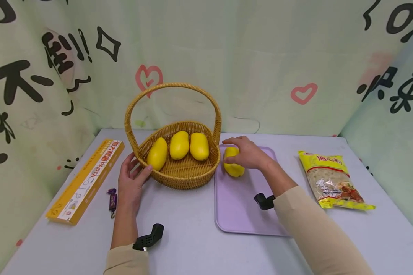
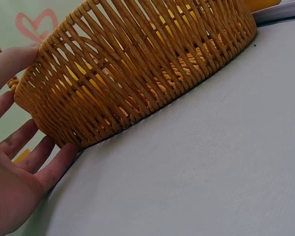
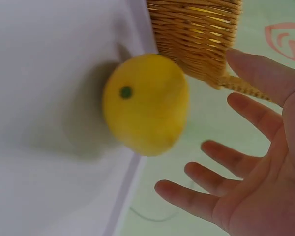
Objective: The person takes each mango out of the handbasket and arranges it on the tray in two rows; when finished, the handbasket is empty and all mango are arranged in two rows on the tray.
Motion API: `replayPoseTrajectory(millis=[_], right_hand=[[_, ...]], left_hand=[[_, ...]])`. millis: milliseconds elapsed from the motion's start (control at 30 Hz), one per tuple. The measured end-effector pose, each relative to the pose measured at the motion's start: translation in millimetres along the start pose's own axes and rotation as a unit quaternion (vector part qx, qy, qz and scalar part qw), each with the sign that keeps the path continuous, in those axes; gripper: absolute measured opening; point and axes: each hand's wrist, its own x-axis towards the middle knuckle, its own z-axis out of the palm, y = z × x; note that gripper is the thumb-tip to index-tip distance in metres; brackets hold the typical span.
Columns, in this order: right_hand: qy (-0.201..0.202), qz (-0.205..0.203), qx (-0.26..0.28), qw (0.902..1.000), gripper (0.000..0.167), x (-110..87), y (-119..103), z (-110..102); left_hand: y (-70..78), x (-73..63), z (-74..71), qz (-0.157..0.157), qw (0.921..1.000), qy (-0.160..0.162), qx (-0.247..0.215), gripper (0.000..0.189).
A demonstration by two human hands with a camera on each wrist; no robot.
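A wicker basket (image 1: 181, 179) with a tall handle holds a few yellow mangoes, among them a left mango (image 1: 157, 154), a middle mango (image 1: 179, 145) and a right mango (image 1: 199, 146). My left hand (image 1: 132, 185) touches the basket's left end, thumb at the front side and extended fingers against the woven wall, as the left wrist view shows. Another yellow mango (image 3: 146, 104) lies on a lilac tray (image 1: 241, 214) right of the basket. My right hand (image 1: 246, 152) reaches over this mango with spread fingers; the right wrist view shows a gap between them.
A yellow pasta box (image 1: 86, 181) lies at the left, with a small purple wrapped candy (image 1: 112, 202) beside it. On the right is a yellow-topped food packet (image 1: 334, 181). A printed curtain (image 1: 261, 68) stands behind the white table (image 1: 186, 244).
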Motion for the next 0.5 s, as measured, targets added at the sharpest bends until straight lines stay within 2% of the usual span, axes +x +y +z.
replayPoseTrajectory(millis=[233,500], right_hand=[[-0.022,-0.047,-0.005,0.9986,0.054,-0.2,-19.1,-19.4],[-0.098,-0.051,-0.038,0.9932,0.058,1.7,-52.9,-24.6]], left_hand=[[0.3,0.2,-0.5,-0.003,1.0,-0.005,-0.005,0.08],[-1.0,0.9,-1.3,-0.004,0.9999,-0.006,-0.011,0.079]])
